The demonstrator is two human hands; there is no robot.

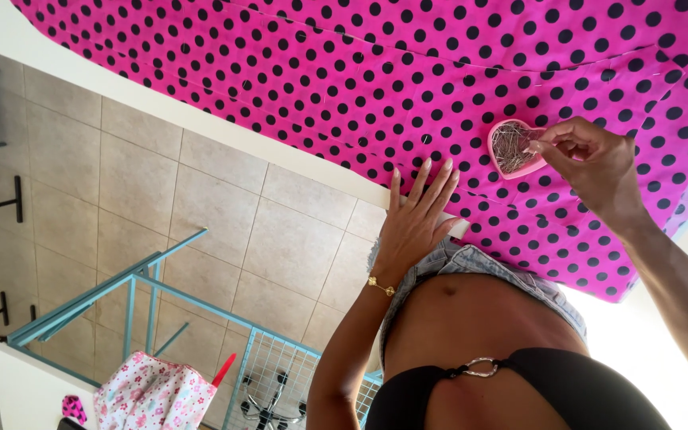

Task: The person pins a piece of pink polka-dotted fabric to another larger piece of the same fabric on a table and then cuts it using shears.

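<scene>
On pink black-dotted cotton fabric | left hand flat, fingers spread | right hand fingertips pinched over pink heart-shaped pin dish

Wide open polka-dot fabric all around; only the heart-shaped pin dish blocking, just beside the right-hand fingers.

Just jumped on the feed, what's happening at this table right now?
A person leans over pink fabric with black dots spread across a white table. Their left hand lies flat at the fabric's near edge. Their right hand has its fingertips at a pink heart-shaped dish of pins resting on the fabric.
</scene>
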